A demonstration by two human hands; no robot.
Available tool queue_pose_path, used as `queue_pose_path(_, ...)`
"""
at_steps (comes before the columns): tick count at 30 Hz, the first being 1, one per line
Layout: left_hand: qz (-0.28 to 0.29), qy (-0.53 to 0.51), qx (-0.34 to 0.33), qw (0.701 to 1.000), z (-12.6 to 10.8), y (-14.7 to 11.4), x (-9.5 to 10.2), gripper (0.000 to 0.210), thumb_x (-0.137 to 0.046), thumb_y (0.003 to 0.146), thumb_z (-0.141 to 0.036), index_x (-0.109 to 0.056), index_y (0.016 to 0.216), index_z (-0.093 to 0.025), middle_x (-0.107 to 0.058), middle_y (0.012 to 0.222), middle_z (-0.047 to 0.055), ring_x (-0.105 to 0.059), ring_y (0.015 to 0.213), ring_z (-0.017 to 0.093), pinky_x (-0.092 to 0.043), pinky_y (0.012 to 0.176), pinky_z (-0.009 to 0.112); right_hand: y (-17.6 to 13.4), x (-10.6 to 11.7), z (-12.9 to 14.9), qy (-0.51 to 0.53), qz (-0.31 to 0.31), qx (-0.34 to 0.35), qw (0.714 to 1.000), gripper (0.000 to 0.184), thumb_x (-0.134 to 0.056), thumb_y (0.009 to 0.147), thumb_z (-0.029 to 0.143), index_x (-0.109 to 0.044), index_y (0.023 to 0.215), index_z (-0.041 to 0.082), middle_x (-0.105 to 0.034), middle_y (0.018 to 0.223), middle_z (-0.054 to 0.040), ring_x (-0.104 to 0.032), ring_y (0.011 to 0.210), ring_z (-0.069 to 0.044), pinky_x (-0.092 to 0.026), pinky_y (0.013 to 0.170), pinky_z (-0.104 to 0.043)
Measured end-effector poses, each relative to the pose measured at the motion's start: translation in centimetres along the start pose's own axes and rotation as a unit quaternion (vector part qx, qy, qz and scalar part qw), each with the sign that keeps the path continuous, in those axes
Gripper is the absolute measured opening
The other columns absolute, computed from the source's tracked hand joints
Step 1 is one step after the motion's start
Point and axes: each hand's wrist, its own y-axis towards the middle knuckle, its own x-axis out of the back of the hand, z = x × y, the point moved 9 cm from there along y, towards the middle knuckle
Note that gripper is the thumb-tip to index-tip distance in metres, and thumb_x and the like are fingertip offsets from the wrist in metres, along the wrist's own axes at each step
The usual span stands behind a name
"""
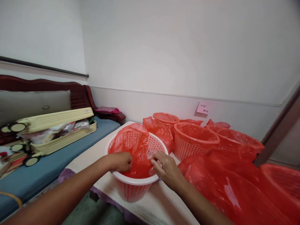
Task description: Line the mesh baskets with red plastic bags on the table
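A white plastic basket (125, 179) with a perforated wall stands upright on the cloth-covered surface in front of me. Inside it lies a thin red plastic bag (138, 165), crumpled, with part of it draped over the far left rim. My left hand (122, 161) reaches over the near left rim, its fingers curled closed on the bag; the fingertips are partly hidden. At the right rim, my right hand (166, 168) pinches the bag's edge between thumb and fingers.
Red perforated baskets (197, 137) stand to the right along the wall, some lined with red bags. A large heap of red plastic bags (217, 178) lies near my right arm. To the left, an open yellow suitcase (63, 143) rests on a blue-covered bench (77, 159).
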Motion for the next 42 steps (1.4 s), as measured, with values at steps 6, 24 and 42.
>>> queue_pose_path(6, -0.103, -0.038, -0.046, 0.993, -2.3, -3.2, 1.6, 0.017, -0.042, 0.082, -0.022, -0.049, 0.066, -0.02, -0.05, 0.062, -0.005, -0.045, 0.057, 0.011, -0.032, 0.052, 0.025, 1.1, -0.5, -1.0, -0.062, 0.041, -0.069, 0.995, 0.024, -0.037, 0.095, 0.025, -0.053, 0.077, 0.02, -0.064, 0.08, -0.004, -0.058, 0.074, -0.017, -0.037, 0.067, -0.029)
queue_pose_path(24, -0.464, 0.174, -0.172, 0.852, -4.9, -12.2, -1.9, 0.025, -0.039, 0.091, -0.019, -0.048, 0.068, -0.022, -0.055, 0.06, -0.001, -0.048, 0.056, 0.017, -0.03, 0.058, 0.034, 0.5, -3.1, 2.2, -0.168, 0.113, -0.058, 0.978, 0.035, -0.035, 0.098, 0.038, -0.054, 0.073, 0.022, -0.065, 0.073, -0.004, -0.061, 0.069, -0.02, -0.026, 0.058, -0.031)
queue_pose_path(42, -0.463, 0.227, -0.248, 0.82, -6.3, -14.3, -5.1, 0.024, -0.043, 0.089, -0.017, -0.045, 0.065, -0.022, -0.054, 0.06, -0.001, -0.046, 0.053, 0.016, -0.027, 0.053, 0.034, -4.3, 4.7, -1.9, 0.017, -0.189, -0.14, 0.972, 0.005, -0.053, 0.079, 0.027, -0.055, 0.08, 0.022, -0.057, 0.074, -0.0004, -0.055, 0.069, -0.017, -0.043, 0.067, -0.031)
